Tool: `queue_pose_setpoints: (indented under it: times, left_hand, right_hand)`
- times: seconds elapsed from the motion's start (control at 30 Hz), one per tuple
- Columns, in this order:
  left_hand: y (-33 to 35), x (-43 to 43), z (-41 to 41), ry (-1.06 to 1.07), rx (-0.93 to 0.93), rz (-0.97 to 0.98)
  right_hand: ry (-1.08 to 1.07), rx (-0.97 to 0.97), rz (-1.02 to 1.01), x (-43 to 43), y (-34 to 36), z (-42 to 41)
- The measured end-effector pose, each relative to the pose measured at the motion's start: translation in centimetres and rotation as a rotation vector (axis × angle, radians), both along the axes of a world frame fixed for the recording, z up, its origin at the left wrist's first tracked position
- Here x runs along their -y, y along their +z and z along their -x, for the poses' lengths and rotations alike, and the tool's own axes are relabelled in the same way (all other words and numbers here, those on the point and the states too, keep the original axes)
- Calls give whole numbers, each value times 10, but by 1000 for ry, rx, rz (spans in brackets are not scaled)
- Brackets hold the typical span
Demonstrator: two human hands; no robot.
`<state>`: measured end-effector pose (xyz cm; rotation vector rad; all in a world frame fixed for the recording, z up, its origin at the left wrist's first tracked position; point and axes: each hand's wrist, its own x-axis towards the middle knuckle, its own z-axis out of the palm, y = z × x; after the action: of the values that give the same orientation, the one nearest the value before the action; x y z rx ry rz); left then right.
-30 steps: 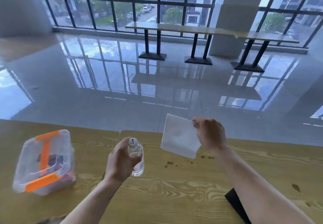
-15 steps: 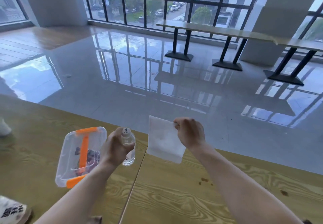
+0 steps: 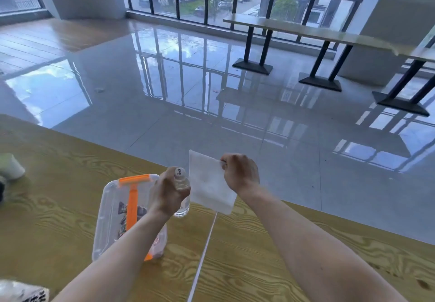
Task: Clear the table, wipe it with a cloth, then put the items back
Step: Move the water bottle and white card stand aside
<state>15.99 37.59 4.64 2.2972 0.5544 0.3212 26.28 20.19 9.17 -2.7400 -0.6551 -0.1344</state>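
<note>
My left hand (image 3: 168,192) grips a small clear water bottle (image 3: 181,185) with a white cap, held upright just above the wooden table (image 3: 58,207). My right hand (image 3: 241,172) pinches a white cloth (image 3: 208,184) by its upper right corner; the cloth hangs flat in the air right beside the bottle. A clear plastic box with an orange handle and clips (image 3: 122,214) lies on the table under my left forearm, with dark items inside.
A white cup (image 3: 10,166) lies at the table's left edge. A printed packet (image 3: 22,293) shows at the bottom left corner. A seam (image 3: 204,247) runs between two tabletops. A brown stain (image 3: 423,284) marks the right tabletop. Beyond is glossy floor and long tables by windows.
The view has swung left, so the box now lies beneath my left arm. The bottle and cloth have come closer together and stay held in the same hands.
</note>
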Motion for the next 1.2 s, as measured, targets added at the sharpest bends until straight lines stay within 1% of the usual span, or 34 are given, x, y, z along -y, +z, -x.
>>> queue_pose_setpoints:
  times: [0.57,0.87,1.0,1.2]
  left_hand:
    - [-3,-7,0,44,22,12]
    - [-3,-6,1,30,52,79]
    - [6,-2,2,17,62,30]
    - [22,8,5,-22,86,-157]
  right_hand:
    - [-1,-83,-3,-16,-23,2]
    - [10,-178,51,-13,-16,1]
    - [0,-184,36,-9,-16,4]
    - [6,-144,-18,1,-11,10]
